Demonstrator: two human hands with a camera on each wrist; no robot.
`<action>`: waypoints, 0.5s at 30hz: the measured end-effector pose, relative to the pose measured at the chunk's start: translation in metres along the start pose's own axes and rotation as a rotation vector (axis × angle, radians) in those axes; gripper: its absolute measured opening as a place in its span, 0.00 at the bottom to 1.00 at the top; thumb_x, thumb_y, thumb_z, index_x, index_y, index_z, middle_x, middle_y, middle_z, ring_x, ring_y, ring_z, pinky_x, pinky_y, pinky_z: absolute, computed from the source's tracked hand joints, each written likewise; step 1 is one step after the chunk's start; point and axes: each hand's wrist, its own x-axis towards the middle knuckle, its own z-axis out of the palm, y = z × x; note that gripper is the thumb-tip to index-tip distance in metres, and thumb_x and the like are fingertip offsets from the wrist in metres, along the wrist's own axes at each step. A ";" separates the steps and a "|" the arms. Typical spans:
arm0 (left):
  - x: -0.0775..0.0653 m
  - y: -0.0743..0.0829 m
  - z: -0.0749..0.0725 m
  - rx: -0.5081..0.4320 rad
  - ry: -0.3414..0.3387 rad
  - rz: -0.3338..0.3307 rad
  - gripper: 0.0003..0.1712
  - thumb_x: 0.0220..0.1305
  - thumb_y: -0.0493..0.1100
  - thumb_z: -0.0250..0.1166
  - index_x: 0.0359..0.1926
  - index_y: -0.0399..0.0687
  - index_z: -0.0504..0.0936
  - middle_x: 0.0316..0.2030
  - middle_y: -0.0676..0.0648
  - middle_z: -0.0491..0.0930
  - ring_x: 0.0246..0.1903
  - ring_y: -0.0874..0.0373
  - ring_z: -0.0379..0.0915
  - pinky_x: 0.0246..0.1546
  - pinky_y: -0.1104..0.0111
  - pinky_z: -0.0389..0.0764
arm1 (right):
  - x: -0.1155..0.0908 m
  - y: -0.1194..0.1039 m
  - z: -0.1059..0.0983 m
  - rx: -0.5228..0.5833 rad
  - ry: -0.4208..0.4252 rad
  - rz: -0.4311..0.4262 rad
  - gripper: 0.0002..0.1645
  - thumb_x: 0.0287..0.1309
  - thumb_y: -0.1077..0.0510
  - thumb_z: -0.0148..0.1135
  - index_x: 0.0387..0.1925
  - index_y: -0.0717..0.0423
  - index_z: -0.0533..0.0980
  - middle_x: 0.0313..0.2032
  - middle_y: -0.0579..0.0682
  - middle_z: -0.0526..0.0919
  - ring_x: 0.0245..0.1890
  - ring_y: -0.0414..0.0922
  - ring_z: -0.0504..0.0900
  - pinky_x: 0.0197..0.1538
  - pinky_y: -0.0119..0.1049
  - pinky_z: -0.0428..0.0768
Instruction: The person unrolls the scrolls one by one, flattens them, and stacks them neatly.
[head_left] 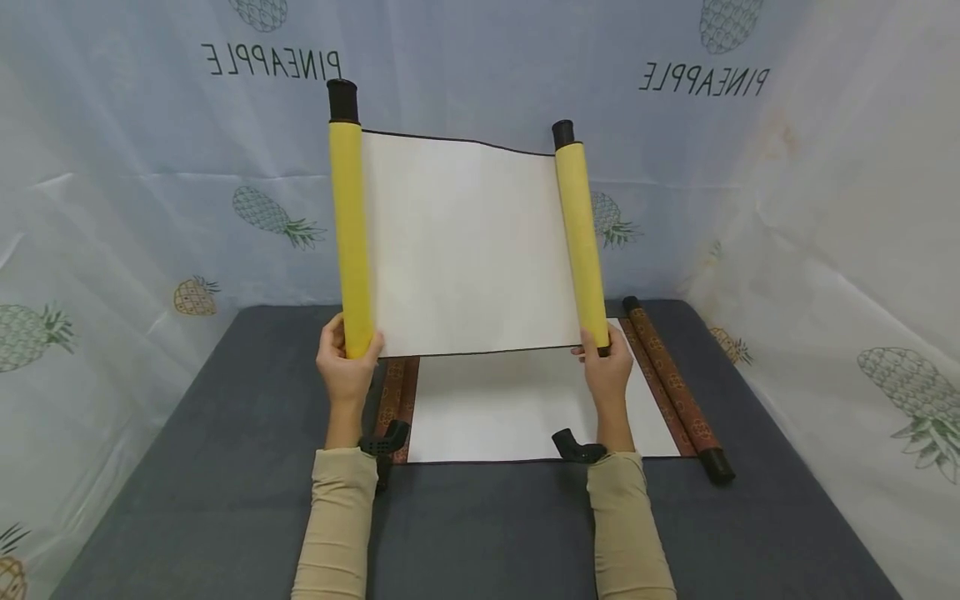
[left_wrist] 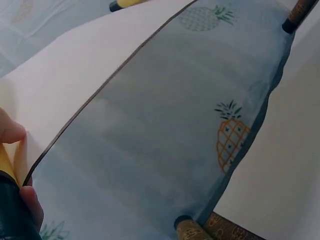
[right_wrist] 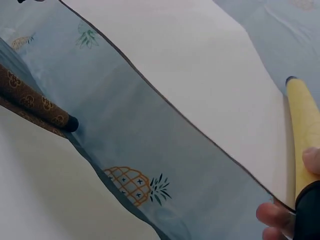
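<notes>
A hanging scroll with yellow rollers is held up, partly unrolled, its white sheet [head_left: 472,242] stretched between both hands. My left hand [head_left: 348,371] grips the lower end of the left yellow roller [head_left: 350,242]; in the left wrist view the thumb [left_wrist: 11,129] lies at the sheet's edge. Around the foot of the right yellow roller [head_left: 581,242] curl the fingers of my right hand [head_left: 607,367]. Black caps show on the upper ends. Below, a second scroll with a white sheet [head_left: 502,433] and brown patterned borders lies spread on the table, partly hidden by the raised one.
The brown patterned roller [head_left: 678,392] of the lower scroll lies along the table's right side; its left roller [head_left: 390,392] is partly covered by my left arm. A dark grey cloth covers the table [head_left: 225,500]. Pineapple-print curtains [head_left: 480,67] hang behind and at both sides.
</notes>
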 end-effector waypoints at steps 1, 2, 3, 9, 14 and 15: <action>0.001 0.001 0.000 0.013 -0.004 -0.003 0.30 0.50 0.29 0.67 0.56 0.24 0.72 0.33 0.66 0.76 0.18 0.76 0.69 0.17 0.84 0.72 | 0.001 0.000 0.000 -0.001 -0.015 0.016 0.25 0.65 0.55 0.58 0.57 0.67 0.70 0.31 0.52 0.77 0.20 0.26 0.77 0.28 0.19 0.77; 0.001 0.001 -0.001 0.021 -0.007 -0.009 0.30 0.51 0.29 0.68 0.56 0.25 0.72 0.33 0.66 0.76 0.18 0.76 0.70 0.17 0.84 0.72 | 0.001 0.000 0.000 -0.004 -0.026 0.035 0.24 0.66 0.55 0.57 0.57 0.67 0.70 0.29 0.51 0.77 0.19 0.27 0.76 0.27 0.20 0.76; 0.001 0.001 -0.001 0.030 -0.011 -0.008 0.30 0.51 0.29 0.68 0.56 0.25 0.72 0.33 0.65 0.75 0.18 0.76 0.69 0.17 0.84 0.72 | 0.002 0.001 0.000 -0.003 -0.033 0.055 0.24 0.66 0.54 0.57 0.56 0.67 0.70 0.26 0.49 0.76 0.18 0.29 0.75 0.25 0.21 0.75; 0.000 0.001 -0.003 0.045 -0.023 -0.010 0.28 0.52 0.28 0.67 0.55 0.22 0.71 0.32 0.64 0.76 0.16 0.77 0.69 0.17 0.84 0.72 | 0.001 0.010 0.001 0.056 0.003 0.159 0.23 0.63 0.54 0.61 0.54 0.65 0.72 0.19 0.39 0.71 0.14 0.32 0.71 0.22 0.23 0.72; -0.001 -0.001 -0.004 0.048 -0.055 -0.041 0.29 0.54 0.29 0.66 0.57 0.22 0.71 0.32 0.66 0.76 0.16 0.76 0.69 0.16 0.84 0.72 | 0.001 0.015 0.004 0.085 0.075 0.140 0.28 0.51 0.60 0.70 0.55 0.64 0.73 0.28 0.44 0.71 0.13 0.30 0.72 0.21 0.23 0.73; -0.001 -0.002 -0.004 0.052 -0.061 -0.046 0.29 0.54 0.29 0.66 0.57 0.23 0.71 0.33 0.66 0.76 0.15 0.76 0.69 0.16 0.83 0.72 | 0.001 0.016 0.004 0.086 0.084 0.129 0.29 0.50 0.61 0.70 0.55 0.64 0.73 0.30 0.45 0.71 0.13 0.30 0.72 0.20 0.22 0.73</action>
